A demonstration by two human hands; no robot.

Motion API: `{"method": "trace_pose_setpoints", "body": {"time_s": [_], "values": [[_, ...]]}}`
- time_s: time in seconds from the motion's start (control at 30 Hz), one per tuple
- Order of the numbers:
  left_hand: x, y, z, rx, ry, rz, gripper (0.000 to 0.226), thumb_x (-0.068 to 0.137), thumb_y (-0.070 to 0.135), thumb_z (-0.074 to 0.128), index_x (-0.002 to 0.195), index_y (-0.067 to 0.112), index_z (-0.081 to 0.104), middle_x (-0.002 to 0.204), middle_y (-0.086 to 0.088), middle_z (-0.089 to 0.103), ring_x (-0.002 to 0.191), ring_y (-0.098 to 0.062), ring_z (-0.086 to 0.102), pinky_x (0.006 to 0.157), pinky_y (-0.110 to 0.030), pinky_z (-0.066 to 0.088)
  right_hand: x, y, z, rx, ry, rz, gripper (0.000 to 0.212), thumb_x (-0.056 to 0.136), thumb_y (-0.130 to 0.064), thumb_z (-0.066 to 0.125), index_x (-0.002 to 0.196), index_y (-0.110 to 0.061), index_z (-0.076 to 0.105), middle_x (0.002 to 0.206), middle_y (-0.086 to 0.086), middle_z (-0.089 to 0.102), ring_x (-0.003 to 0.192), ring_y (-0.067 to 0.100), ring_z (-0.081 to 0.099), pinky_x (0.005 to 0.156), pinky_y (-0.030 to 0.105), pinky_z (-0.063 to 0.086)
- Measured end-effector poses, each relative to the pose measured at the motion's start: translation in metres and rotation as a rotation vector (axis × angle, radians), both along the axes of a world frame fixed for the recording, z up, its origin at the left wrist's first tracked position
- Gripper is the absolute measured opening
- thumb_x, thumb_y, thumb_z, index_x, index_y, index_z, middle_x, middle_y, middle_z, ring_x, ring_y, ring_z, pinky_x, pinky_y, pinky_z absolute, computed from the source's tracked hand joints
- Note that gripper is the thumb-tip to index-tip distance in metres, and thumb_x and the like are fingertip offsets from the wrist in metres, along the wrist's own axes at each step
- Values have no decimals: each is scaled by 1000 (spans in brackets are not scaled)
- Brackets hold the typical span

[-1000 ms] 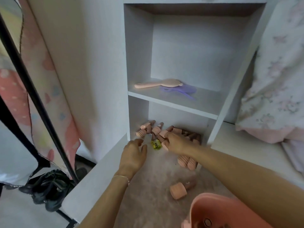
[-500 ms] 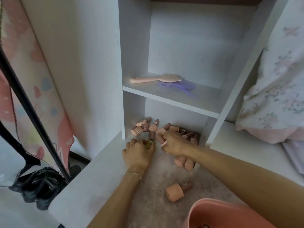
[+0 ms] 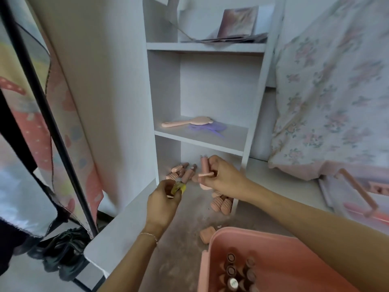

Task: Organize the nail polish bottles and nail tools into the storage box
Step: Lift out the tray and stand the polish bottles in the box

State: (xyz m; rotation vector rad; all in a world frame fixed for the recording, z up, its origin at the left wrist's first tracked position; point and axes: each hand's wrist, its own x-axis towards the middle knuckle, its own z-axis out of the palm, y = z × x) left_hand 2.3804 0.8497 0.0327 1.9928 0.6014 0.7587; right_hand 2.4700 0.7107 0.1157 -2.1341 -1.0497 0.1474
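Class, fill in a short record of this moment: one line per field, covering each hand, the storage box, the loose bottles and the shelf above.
left hand: closed on a yellow bottle
right hand: gripping pink bottles
storage box: pink, bottom right, upright bottles inside
loose bottles: lying in the lowest shelf opening
middle shelf: pink hairbrush beside a purple item

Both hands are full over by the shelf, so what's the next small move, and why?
Probably bring both hands back to the pink storage box and drop their loads in. The right hand holds pink bottles, the left hand a yellow-green bottle, so neither can take more. The box already holds bottles, and more pink ones lie on the bottom shelf.
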Motion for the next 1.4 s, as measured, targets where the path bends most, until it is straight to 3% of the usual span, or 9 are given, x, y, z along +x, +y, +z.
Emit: {"method": "trace_pose_setpoints", "body": {"time_s": [0.1,0.17,0.43,0.53,0.67,0.87,1.0,1.23,1.4], "values": [[-12,-17,25,19,-119,-37,33,82,8,64,113,16,60,76,15,60,68,2,58,63,2,39,-21,-24,18,105,-9,19,27,80,-27,65,74,-29,39,71,-12,51,68,4,50,59,20,35],[-19,-29,41,0,-197,-67,36,82,6,63,117,14,59,83,8,64,71,4,58,63,4,38,-36,-46,27,174,0,35,24,79,-27,65,78,-28,41,72,-10,55,69,5,54,63,22,38],[-30,-97,93,-204,-305,-330,25,85,5,60,108,15,61,118,-6,55,93,-18,66,86,-25,52,-72,-138,27,113,51,136,22,77,-17,70,75,-24,49,68,-32,58,62,-11,54,60,5,37],[-26,-120,96,-186,-272,-482,22,85,-1,59,102,12,58,109,-9,58,76,0,67,66,-10,49,-78,-160,9,-142,144,192,20,74,-21,72,72,-18,53,66,-22,55,60,-6,50,58,10,37],[-16,-141,92,-137,-192,-622,23,85,4,61,97,21,52,101,-3,59,84,-11,68,78,-24,51,-79,-170,-18,-322,117,122,21,72,-22,71,69,-20,50,67,-11,52,57,-2,48,54,14,38],[-1,-155,79,-89,-102,-661,28,78,5,69,88,26,54,77,9,61,67,3,58,68,-7,46,-78,-165,-51,-414,-7,31,27,75,-18,67,65,-28,44,75,-13,53,70,6,50,56,12,35],[-1,-149,66,-90,-56,-663,25,78,6,70,94,20,55,81,5,63,71,-4,60,74,-20,50,-76,-162,-61,-421,11,6,25,77,-17,64,66,-27,45,81,-7,58,76,12,53,64,20,38],[-2,-147,61,-57,-25,-689,27,78,4,69,87,24,53,78,4,62,63,-1,58,70,-21,49,-78,-160,-66,-411,-10,-39,25,77,-21,61,63,-26,41,73,-9,52,74,14,51,67,22,38],[-3,-146,61,-71,-25,-707,31,78,1,69,83,26,51,76,4,61,62,-7,57,63,-20,50,-79,-161,-56,-391,-89,-26,15,77,-23,60,87,-18,50,81,-6,53,79,19,53,71,27,45]]}}
